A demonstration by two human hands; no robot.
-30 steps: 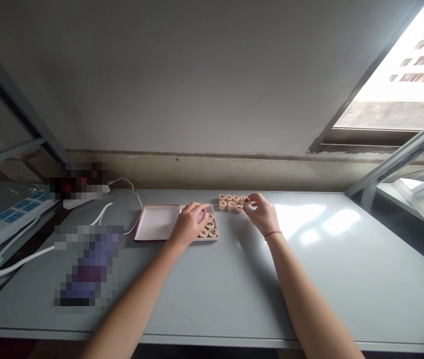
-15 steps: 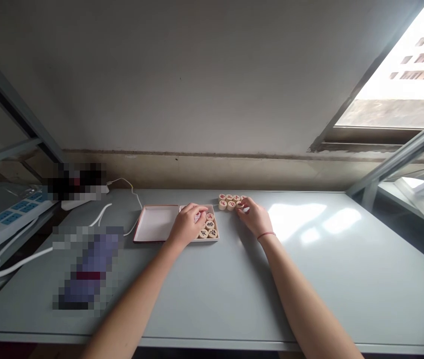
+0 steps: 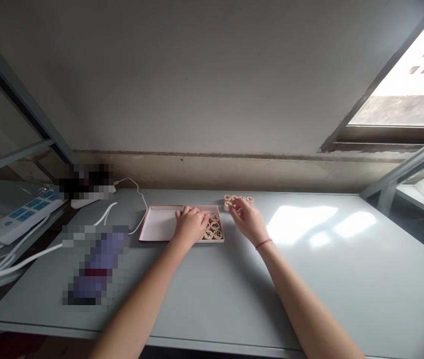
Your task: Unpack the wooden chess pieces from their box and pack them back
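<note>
My left hand [image 3: 190,226] lies over the right half of an open box [image 3: 221,241], palm down, fingers bent into it. Its fingertips are hidden, so what they hold, if anything, does not show. Round wooden Chinese chess pieces [image 3: 208,234] with black and red characters sit in the box to the right of that hand. My right hand [image 3: 249,219] hovers just in front of two rows of red-marked pieces [image 3: 227,198] on the desk. Its thumb and fingers are apart, with no piece visible between them, and it covers part of the front row.
The box's shallow lid [image 3: 159,224] lies to its left on the grey desk [image 3: 212,299]. Farther left are a blurred purple object [image 3: 99,264], white cables [image 3: 43,252] and a power strip [image 3: 23,214]. A wall [image 3: 204,99] stands behind the desk.
My right hand has set a piece at the right end of the front row, released it and moved left. My left hand has turned more palm-down, its fingers lower in the box. The view has shifted slightly.
</note>
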